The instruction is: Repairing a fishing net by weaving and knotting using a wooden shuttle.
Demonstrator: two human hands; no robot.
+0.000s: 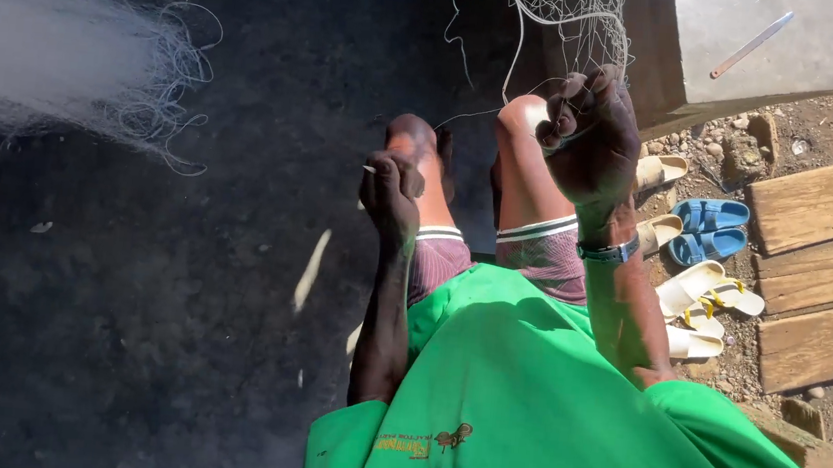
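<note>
— Where's the fishing net just now?

— Hanging at the top of the view, pale mesh with loose cords trailing down to the right hand. That hand is raised and clenched around the strands, a watch band on its wrist.

— And the left hand?

— Lower, in front of the knee, closed on a small pale sliver, perhaps a netting needle; it's too small to be sure. The person wears a green shirt and striped-hem shorts.

— What's underfoot?

— Dark ground in deep shade on the left, with a few pale scraps lying on it. A second bunch of fine white netting spreads in from the upper left, brightly sunlit, its loops frayed at the edge.

— And to the right?

— Sunlit gravel and stones. Blue sandals lie there, with cream sandals just beside them. Beyond those, rough wooden planks sit side by side. Up top stands a grey boxy block with a thin metal strip resting on it.
</note>
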